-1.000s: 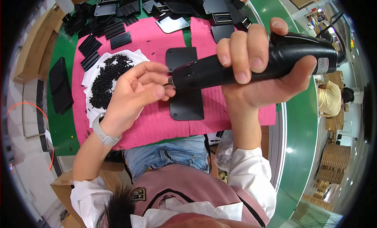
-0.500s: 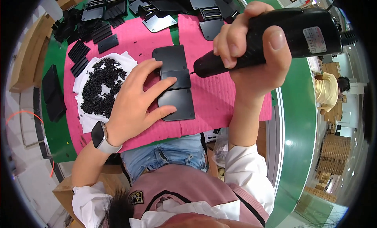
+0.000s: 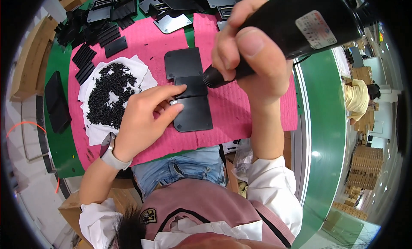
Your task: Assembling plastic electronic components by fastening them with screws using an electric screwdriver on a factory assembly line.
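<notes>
My right hand point(image 3: 262, 66) is wrapped round a black electric screwdriver point(image 3: 285, 28). Its nose reaches down to the right edge of a black plastic assembly point(image 3: 195, 113), where the bit is hidden. Two rounded panels and a narrower middle piece point(image 3: 193, 85) make up this assembly, lying flat on pink corrugated sheet point(image 3: 234, 116). From the left, my left hand point(image 3: 143, 120) grips the assembly, index finger on the middle piece and thumb at the lower panel's left edge. Its other fingers are curled under. Beside it, many small black screws point(image 3: 105, 103) lie on a white cloth point(image 3: 143, 71).
Black plastic parts point(image 3: 116, 46) and stacked strips point(image 3: 84, 56) lie at the far left. More panels and brackets point(image 3: 171, 23) crowd the back of the green table point(image 3: 324, 120). A black block point(image 3: 57, 101) sits at the left edge. Another person point(image 3: 358, 98) is far off right.
The screwdriver has moved left, its nose now at the assembly's edge and its body tilted up more. My left fingers have drawn in from spread to curled at the assembly's left side.
</notes>
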Motion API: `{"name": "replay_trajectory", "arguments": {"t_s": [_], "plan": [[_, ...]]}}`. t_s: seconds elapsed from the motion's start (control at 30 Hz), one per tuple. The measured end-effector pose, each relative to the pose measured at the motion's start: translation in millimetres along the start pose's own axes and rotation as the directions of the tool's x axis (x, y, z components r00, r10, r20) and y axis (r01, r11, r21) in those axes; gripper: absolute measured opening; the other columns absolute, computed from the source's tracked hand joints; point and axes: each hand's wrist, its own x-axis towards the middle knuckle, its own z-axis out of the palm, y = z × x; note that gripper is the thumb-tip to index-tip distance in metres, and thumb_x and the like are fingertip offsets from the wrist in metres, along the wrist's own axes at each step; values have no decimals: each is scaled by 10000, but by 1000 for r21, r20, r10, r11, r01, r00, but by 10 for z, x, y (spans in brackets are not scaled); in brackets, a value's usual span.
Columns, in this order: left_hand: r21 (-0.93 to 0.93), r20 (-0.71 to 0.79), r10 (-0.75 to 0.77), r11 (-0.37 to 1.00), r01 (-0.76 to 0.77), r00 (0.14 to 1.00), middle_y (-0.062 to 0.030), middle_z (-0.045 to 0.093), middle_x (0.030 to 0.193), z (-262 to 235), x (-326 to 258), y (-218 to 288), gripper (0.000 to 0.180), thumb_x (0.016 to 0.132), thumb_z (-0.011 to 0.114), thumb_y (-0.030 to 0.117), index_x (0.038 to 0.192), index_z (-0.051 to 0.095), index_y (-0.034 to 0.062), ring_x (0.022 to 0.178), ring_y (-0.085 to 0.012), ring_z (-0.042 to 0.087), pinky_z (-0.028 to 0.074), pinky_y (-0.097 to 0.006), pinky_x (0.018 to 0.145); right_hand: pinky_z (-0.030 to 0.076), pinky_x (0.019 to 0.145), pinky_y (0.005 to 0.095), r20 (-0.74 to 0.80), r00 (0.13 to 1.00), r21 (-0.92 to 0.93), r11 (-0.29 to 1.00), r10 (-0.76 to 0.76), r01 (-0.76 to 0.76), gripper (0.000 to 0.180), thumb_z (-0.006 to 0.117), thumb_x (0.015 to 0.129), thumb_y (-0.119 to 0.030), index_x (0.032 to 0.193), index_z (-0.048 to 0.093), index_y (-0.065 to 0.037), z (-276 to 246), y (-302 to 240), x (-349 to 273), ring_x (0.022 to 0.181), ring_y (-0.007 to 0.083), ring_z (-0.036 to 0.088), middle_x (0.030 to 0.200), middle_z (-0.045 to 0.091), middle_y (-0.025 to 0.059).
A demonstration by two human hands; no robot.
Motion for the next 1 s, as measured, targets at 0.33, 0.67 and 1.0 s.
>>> {"name": "replay_trajectory", "arguments": {"t_s": [0.33, 0.67, 1.0], "plan": [[56, -91, 96, 994, -91, 991, -150, 595, 734, 37, 37, -14, 265, 788, 600, -74, 1033, 669, -1, 616, -248, 571, 442, -309, 577, 362, 408, 211, -40, 999, 138, 990, 16, -10, 179, 720, 743, -125, 719, 604, 10, -28, 61, 54, 425, 72, 491, 504, 523, 4], [127, -73, 188, 976, -178, 979, -141, 546, 690, 19, 38, -39, 302, 743, 575, -82, 1025, 659, -17, 594, -258, 539, 428, -336, 551, 349, 394, 259, 58, 998, -64, 998, -13, 16, 271, 604, 832, -200, 940, 461, 4, 25, 91, -23, 407, 121, 412, 562, 457, 60], [588, -284, 365, 797, -140, 886, -111, 551, 898, -323, -10, -68, 261, 719, 672, 30, 978, 643, 23, 779, -274, 556, 467, -346, 665, 381, 464, 287, 49, 990, 493, 865, -133, 92, 412, 538, 871, -355, 1100, 459, -21, -221, 78, -39, 413, 143, 413, 582, 460, 42]]}}
